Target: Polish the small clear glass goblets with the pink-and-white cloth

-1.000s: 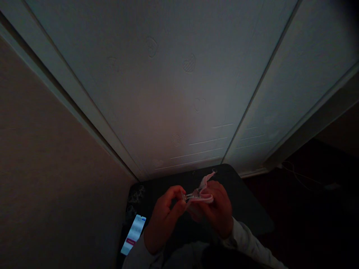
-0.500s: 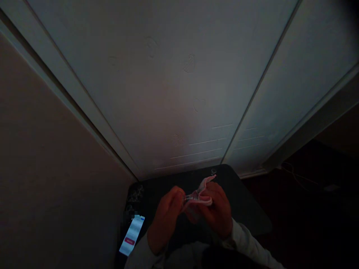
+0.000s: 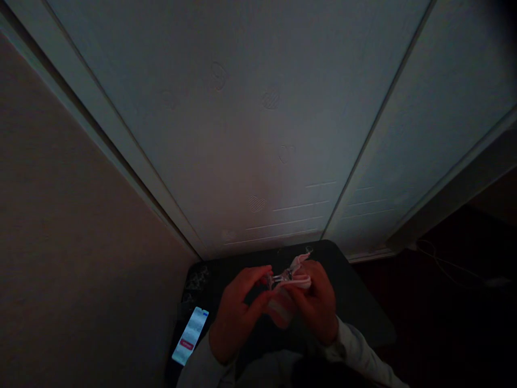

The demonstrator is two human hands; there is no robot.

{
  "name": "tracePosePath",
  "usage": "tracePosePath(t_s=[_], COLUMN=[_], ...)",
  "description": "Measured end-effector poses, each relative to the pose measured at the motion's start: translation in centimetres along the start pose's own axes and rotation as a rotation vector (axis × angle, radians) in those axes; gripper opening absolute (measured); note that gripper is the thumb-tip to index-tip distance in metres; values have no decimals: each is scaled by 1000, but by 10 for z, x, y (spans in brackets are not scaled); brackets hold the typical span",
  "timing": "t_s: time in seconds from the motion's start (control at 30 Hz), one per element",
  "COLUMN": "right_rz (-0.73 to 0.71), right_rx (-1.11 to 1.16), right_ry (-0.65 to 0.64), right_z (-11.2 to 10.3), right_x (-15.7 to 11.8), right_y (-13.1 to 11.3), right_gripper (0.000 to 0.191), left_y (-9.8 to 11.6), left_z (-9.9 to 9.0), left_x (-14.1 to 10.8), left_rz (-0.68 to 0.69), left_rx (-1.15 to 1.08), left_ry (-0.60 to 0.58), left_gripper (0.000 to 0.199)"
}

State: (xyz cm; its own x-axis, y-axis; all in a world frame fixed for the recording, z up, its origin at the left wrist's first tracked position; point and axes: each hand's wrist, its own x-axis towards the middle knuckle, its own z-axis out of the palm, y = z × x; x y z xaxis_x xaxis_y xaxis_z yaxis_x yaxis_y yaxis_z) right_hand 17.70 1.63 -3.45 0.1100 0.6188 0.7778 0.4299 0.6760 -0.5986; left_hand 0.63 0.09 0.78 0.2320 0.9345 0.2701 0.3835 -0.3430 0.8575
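1. The right hand (image 3: 317, 302) grips the pink cloth (image 3: 302, 280), bunched between thumb and fingers above the dark tabletop (image 3: 355, 302).
2. The left hand (image 3: 236, 312) has its thumb and forefinger spread around the near end of the clear piece (image 3: 278, 278); whether they pinch it, I cannot tell.
3. The clear piece runs between both hands, its far end going into the cloth's folds. If the left fingertips bear on it too lightly, it could slip; its slick look suggests little friction.
4. A hard pull from either side could strain the piece or drag the cloth out of its folds. Poor light (the room is very dim) makes a misjudged fingertip likelier.
5. The phone (image 3: 189, 337) lies just beside the left forearm, so a careless elbow might nudge it.
6. Against half a second ago, the left fingers are opened out where they were bunched over the piece, baring more of it. More cloth shows below, between the hands; the right hand's grasp looks much the same.
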Motion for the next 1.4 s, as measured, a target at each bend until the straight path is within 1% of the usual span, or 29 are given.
tracePosePath(t_s=[0.13,0.27,0.47,0.57,0.7,0.77,0.9,0.97,1.03,1.07,1.13,1.2,1.27,1.4], right_rz=[-35,-103,-164,-177,-234,-237,-221,-206,-180,-160,-118,-78,-48,-6], right_rx=[-18,-35,-64,-66,-58,-44,-19,-28,-28,-22,-7,4,14,40], right_ry=[3,23,35,29,13,-6,-27,-38,-39,-36,-18,-3,2,-18], right_z=[1,3,8,11,17,19,19,18,18,17,17,15,13,8], right_x=[0,3,6,6,4,4,4,4,3,3,2,1,0,-2], right_y=[-2,-6,-15,-18,-20,-21,-22,-21,-20,-19,-17,-14,-12,-10], right_gripper=[7,7,7,6,8,9,10,9,9,8,7,5,4,5], left_y=[2,-2,-8,-6,-3,-2,1,1,-2,-4,-8,-12,-13,-9], left_z=[-1,-2,-8,-8,-7,-8,-8,-8,-7,-6,-6,-7,-8,-9], left_x=[2,1,-2,-1,0,0,2,2,1,1,-1,-4,-6,-5], left_rz=[-53,-55,-72,-133,-244,-288,-347,-345,-319,-295,-221,-128,-79,-96], left_rx=[26,4,-62,-104,-226,-271,-261,-273,-286,-279,-241,-208,-178,-91], left_ry=[10,16,-42,-75,-75,-74,-49,-4,65,98,122,90,39,11], left_gripper=[28,26,23,25,36,40,40,35,30,29,30,31,34,35])
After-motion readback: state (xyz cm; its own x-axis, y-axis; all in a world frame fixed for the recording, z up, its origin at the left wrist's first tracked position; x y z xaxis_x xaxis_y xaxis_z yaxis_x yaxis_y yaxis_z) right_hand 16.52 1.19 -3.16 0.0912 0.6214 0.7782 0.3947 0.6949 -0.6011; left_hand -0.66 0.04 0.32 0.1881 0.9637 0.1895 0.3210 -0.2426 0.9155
